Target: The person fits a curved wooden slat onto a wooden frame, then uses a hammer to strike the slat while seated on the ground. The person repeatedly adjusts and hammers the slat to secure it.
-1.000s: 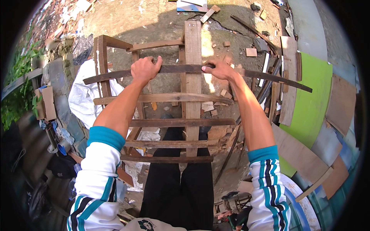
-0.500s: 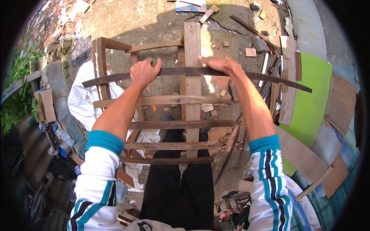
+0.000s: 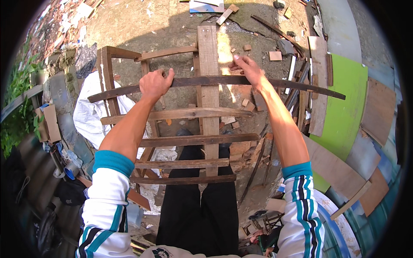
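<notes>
A long dark wooden strip lies crosswise over an upright-running plank of a wooden frame. My left hand is closed around the strip, left of the plank. Right of the plank, my right hand is raised just over the strip, fingers loosely bent and apart, with nothing seen in it. Nearer to me, several shorter strips lie across the same plank: a lighter strip, a brown strip, a short strip and the nearest strip.
A white sack lies beside the frame's left post. Wood offcuts and brick rubble are scattered on the ground. At the right lie a green panel and brown boards. A blue cup sits at the left.
My right hand has lifted off the dark strip, its fingers now bent. My left hand keeps its grip on the strip. The whole view has shifted slightly.
</notes>
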Demonstrator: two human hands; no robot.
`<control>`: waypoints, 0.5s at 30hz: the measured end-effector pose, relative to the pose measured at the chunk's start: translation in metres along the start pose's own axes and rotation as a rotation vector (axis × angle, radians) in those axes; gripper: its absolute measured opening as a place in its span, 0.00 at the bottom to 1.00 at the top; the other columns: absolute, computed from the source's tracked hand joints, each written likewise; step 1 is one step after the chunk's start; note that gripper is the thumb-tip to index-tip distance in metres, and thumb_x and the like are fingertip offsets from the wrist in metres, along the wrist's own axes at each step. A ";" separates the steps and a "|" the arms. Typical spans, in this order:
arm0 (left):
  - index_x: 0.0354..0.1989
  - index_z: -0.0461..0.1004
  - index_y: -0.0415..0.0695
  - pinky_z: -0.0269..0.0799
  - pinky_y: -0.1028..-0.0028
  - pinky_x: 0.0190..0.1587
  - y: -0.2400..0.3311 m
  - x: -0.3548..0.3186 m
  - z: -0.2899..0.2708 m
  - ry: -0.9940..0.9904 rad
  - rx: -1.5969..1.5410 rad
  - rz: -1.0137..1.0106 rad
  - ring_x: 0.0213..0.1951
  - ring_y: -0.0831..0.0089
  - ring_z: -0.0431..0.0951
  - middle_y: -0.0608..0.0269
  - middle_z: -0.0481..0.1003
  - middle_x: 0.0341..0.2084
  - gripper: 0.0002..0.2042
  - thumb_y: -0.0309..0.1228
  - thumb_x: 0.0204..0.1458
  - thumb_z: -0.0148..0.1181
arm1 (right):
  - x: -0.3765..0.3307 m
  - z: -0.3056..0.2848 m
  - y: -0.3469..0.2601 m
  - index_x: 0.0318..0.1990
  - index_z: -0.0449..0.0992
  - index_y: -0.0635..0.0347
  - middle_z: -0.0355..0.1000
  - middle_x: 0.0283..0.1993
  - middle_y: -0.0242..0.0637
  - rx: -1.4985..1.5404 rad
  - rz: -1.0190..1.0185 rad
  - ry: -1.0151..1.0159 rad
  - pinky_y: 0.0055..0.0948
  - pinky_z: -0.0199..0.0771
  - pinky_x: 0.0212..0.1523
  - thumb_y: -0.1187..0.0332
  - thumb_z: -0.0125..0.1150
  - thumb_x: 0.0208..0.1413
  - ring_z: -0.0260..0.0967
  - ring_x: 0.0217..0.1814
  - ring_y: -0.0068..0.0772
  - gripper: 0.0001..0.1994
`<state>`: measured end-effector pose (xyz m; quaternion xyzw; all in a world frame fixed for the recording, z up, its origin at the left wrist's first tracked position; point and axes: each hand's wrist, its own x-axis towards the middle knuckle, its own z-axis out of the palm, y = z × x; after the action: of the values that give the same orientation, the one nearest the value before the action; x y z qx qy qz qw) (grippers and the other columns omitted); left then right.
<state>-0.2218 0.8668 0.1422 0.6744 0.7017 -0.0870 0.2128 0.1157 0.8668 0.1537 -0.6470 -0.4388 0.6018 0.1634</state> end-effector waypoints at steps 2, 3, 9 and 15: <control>0.29 0.84 0.43 0.77 0.55 0.37 0.002 0.000 0.000 -0.001 0.004 0.001 0.32 0.47 0.82 0.46 0.80 0.23 0.30 0.59 0.58 0.47 | -0.002 -0.026 0.007 0.47 0.78 0.65 0.78 0.48 0.38 0.226 -0.094 0.141 0.32 0.67 0.59 0.50 0.57 0.66 0.72 0.52 0.30 0.22; 0.29 0.84 0.43 0.77 0.55 0.37 0.002 0.000 0.000 -0.005 0.004 -0.002 0.32 0.47 0.82 0.46 0.80 0.23 0.30 0.59 0.58 0.47 | -0.004 -0.034 0.012 0.50 0.77 0.62 0.78 0.48 0.36 0.025 -0.157 0.168 0.31 0.68 0.59 0.54 0.61 0.64 0.72 0.52 0.29 0.19; 0.29 0.84 0.44 0.77 0.55 0.38 0.002 0.001 0.004 0.018 0.015 -0.003 0.33 0.47 0.82 0.46 0.80 0.24 0.30 0.59 0.58 0.47 | -0.038 -0.026 0.014 0.58 0.76 0.55 0.75 0.55 0.47 -0.859 -0.072 -0.079 0.57 0.55 0.67 0.48 0.63 0.57 0.65 0.65 0.51 0.27; 0.30 0.84 0.44 0.77 0.56 0.39 0.001 -0.001 0.005 0.036 0.012 0.012 0.33 0.47 0.82 0.45 0.80 0.24 0.29 0.58 0.58 0.46 | -0.039 -0.023 0.028 0.60 0.75 0.53 0.74 0.55 0.45 -0.917 -0.119 -0.036 0.55 0.50 0.68 0.40 0.60 0.58 0.64 0.65 0.46 0.31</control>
<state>-0.2197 0.8643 0.1382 0.6813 0.7008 -0.0775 0.1967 0.1517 0.8285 0.1636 -0.6155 -0.6988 0.3464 -0.1133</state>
